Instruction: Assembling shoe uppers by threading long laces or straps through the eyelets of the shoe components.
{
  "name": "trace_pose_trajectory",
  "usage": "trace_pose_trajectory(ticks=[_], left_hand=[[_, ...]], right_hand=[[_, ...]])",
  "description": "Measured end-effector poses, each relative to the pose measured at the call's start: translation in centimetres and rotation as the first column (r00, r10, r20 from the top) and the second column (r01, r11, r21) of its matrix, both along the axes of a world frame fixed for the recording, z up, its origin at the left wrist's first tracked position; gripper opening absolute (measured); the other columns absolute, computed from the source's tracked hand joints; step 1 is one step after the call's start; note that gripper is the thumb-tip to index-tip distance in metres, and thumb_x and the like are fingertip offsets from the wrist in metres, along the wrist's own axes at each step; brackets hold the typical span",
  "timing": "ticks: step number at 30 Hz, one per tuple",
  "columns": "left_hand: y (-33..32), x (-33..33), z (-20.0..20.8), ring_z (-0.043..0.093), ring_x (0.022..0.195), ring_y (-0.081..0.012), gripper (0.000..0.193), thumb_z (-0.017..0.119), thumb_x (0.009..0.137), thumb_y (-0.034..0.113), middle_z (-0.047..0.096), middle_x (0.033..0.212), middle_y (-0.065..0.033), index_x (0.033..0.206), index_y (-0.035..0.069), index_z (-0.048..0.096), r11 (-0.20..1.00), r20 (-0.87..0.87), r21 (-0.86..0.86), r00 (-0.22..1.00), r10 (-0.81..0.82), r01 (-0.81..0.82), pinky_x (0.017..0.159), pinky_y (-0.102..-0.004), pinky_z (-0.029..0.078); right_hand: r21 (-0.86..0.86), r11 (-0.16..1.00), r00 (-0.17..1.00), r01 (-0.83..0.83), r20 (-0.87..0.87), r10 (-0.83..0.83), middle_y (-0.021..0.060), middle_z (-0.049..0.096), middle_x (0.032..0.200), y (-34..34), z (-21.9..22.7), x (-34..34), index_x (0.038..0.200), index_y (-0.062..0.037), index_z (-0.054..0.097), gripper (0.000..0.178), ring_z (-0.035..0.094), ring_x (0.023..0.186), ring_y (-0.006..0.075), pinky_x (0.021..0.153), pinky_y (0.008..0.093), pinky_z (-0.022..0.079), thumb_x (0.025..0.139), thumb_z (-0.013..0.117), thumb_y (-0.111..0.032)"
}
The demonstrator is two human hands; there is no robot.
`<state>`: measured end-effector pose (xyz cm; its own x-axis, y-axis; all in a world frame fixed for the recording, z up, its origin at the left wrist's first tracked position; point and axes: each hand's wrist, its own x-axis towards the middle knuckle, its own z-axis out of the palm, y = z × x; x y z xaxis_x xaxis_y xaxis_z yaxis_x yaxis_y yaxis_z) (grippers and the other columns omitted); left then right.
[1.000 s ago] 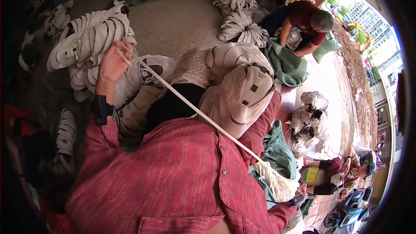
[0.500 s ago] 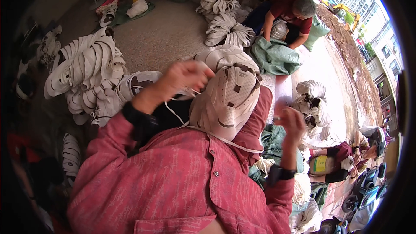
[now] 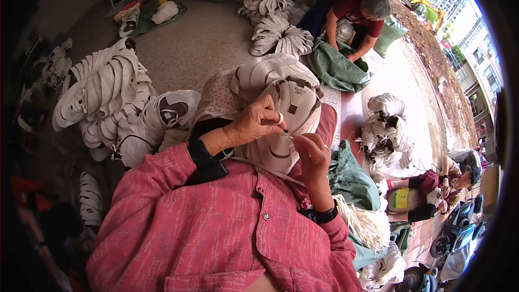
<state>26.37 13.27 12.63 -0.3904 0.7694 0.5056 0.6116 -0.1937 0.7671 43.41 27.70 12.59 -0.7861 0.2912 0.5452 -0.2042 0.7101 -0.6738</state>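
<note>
A pale white shoe upper (image 3: 300,105) with dark slots along its tongue lies across my lap, toe end away from the hands. My left hand (image 3: 250,124) pinches it at the lower dark slot; a cream band circles one finger. Close on the right, my right hand (image 3: 313,154) is closed in a pinch on a white shoelace (image 3: 292,136), its tip pointing at the left fingertips. Another stretch of lace runs below the upper, across my shirt. More stacked uppers (image 3: 254,75) lie directly behind this one.
Piled white uppers (image 3: 108,75) stand at the left. A bundle of white laces (image 3: 365,224) rests on green sacking (image 3: 351,176) at the right. Beyond, one person (image 3: 354,16) handles a green sack (image 3: 338,67); another person (image 3: 432,192) sits near scooters (image 3: 454,232).
Both hands have come inward from being spread apart and now meet over the tongue. The right hand has brought the shoelace end up to the left fingers.
</note>
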Motion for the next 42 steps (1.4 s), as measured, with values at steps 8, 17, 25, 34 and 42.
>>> trace_pose_trajectory(ticks=[8, 17, 25, 34, 42], left_hand=[[0.1, -0.5, 0.0, 0.044, 0.080, -0.0113, 0.016, 0.080, 0.072, 0.008, 0.040, 0.082, 0.0007, 0.086, 0.006, 0.074, 0.999, 0.012, 0.007, 0.999, -0.047, 0.047, 0.074, -0.0233, 0.040], [0.3, -0.6, -0.2, 0.043, 0.076, -0.0115, 0.016, 0.081, 0.072, 0.009, 0.040, 0.080, 0.0008, 0.086, 0.006, 0.074, 0.999, 0.043, 0.008, 0.998, -0.049, 0.049, 0.071, -0.0244, 0.039], [0.2, -0.6, 0.0, 0.043, 0.077, -0.0114, 0.017, 0.081, 0.072, 0.011, 0.040, 0.080, 0.0007, 0.088, 0.006, 0.074, 0.999, 0.022, 0.003, 0.999, -0.049, 0.049, 0.072, -0.0247, 0.039], [0.3, -0.6, -0.1, 0.043, 0.077, -0.0115, 0.015, 0.080, 0.072, 0.010, 0.040, 0.080, 0.0009, 0.086, 0.006, 0.074, 0.999, 0.033, 0.000, 0.999, -0.035, 0.035, 0.071, -0.0250, 0.039], [0.1, -1.1, -0.3, 0.046, 0.076, -0.0121, 0.015, 0.079, 0.074, 0.007, 0.043, 0.080, -0.0003, 0.087, 0.004, 0.071, 0.997, -0.014, 0.041, 0.998, -0.065, 0.066, 0.071, -0.0260, 0.042]], right_hand=[[0.208, 0.974, 0.994, 0.088, -0.080, -0.072, 0.0100, 0.061, 0.085, -0.2, 0.1, -0.9, 0.093, -0.0030, 0.063, 0.012, 0.063, 0.074, 0.0245, 0.062, 0.0322, 0.049, 0.082, 0.064, 0.003], [0.277, 0.949, 0.986, 0.154, -0.112, -0.127, 0.0085, 0.059, 0.079, -0.7, 0.1, -1.4, 0.091, -0.0045, 0.057, 0.013, 0.061, 0.061, 0.0252, 0.053, 0.0331, 0.045, 0.081, 0.064, 0.001], [0.182, 0.977, 0.994, 0.111, -0.034, -0.107, 0.0114, 0.057, 0.086, -0.5, -0.5, -1.0, 0.097, -0.0040, 0.055, 0.015, 0.062, 0.070, 0.0311, 0.058, 0.0374, 0.047, 0.085, 0.061, 0.000], [0.364, 0.923, 0.990, 0.121, 0.022, -0.139, 0.0084, 0.057, 0.084, -0.5, 0.2, -1.2, 0.097, -0.0073, 0.056, 0.013, 0.060, 0.067, 0.0299, 0.055, 0.0382, 0.046, 0.085, 0.062, -0.004], [0.413, 0.908, 0.992, 0.068, 0.069, -0.106, 0.0070, 0.058, 0.085, -0.3, 1.3, -1.9, 0.099, -0.0092, 0.057, 0.014, 0.061, 0.065, 0.0278, 0.054, 0.0372, 0.047, 0.087, 0.062, -0.010]])
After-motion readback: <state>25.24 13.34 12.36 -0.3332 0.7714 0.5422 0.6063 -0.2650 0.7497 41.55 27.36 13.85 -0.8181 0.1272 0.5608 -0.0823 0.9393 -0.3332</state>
